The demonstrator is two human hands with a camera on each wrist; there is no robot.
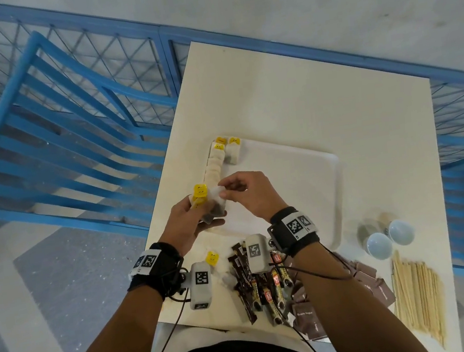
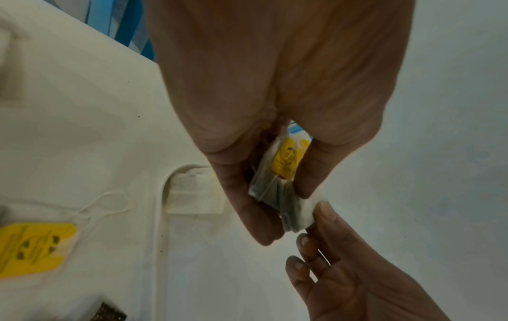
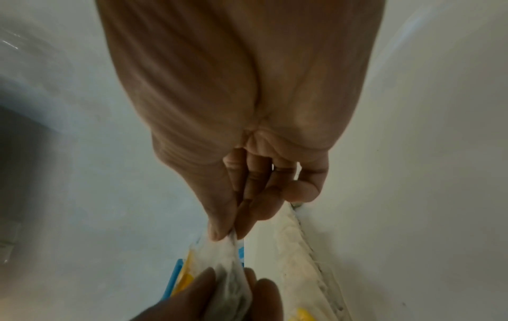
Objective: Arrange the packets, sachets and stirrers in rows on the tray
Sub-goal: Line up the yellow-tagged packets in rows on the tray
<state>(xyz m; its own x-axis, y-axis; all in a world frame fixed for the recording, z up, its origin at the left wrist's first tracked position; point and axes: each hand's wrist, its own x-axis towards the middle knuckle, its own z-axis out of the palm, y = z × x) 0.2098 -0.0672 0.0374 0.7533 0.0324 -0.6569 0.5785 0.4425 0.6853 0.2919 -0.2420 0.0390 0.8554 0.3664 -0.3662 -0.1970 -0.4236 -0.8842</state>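
My left hand (image 1: 194, 222) grips a small stack of white tea bags with yellow tags (image 1: 207, 201) above the near left corner of the white tray (image 1: 314, 182). My right hand (image 1: 235, 191) pinches the corner of the top tea bag (image 3: 225, 249) between thumb and forefinger. In the left wrist view the same stack of tea bags (image 2: 280, 180) sits between my left thumb and fingers, with the right fingertips (image 2: 324, 215) on its white edge. A row of tea bags (image 1: 217, 163) lies along the tray's left rim, with one more tea bag (image 1: 233, 150) beside it.
On the table (image 1: 288, 94) near me lie one loose tea bag (image 1: 212, 258), a heap of dark coffee sachets (image 1: 260, 287), brown sugar packets (image 1: 375, 284) and wooden stirrers (image 1: 417, 296). Two pale blue bowls (image 1: 386, 239) stand right of the tray. A blue chair (image 1: 57, 134) stands left.
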